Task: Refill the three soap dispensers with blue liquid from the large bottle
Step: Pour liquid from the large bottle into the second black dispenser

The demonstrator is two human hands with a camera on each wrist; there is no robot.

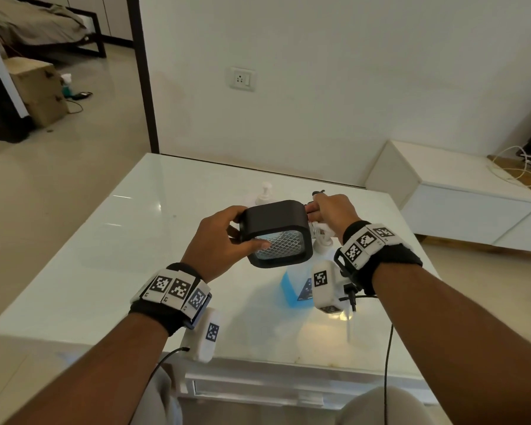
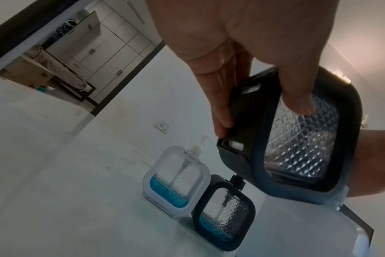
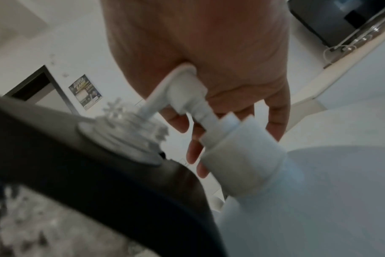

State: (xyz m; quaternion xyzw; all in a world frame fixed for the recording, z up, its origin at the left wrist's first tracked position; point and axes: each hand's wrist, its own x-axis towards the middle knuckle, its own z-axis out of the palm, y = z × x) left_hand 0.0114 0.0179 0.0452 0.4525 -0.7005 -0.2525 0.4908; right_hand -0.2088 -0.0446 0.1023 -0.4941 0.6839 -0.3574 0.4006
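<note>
My left hand (image 1: 224, 237) grips a black square dispenser (image 1: 273, 234) tilted on its side above the table, thumb on its diamond-patterned clear face (image 2: 301, 139). It looks empty. My right hand (image 1: 325, 210) rests palm-down on the white pump head (image 3: 182, 83) of the large bottle (image 1: 295, 286) of blue liquid, fingers hanging loose. The pump's nozzle points into the held dispenser's clear threaded opening (image 3: 121, 133). A white dispenser (image 2: 176, 180) and a second black dispenser (image 2: 224, 213) stand side by side on the table, each with blue liquid in its lower part.
The white glossy table (image 1: 135, 240) stands against a wall with a socket (image 1: 242, 78). A thin white tube (image 1: 348, 328) lies near the front edge under my right wrist. A low white cabinet (image 1: 472, 191) with cables stands to the right.
</note>
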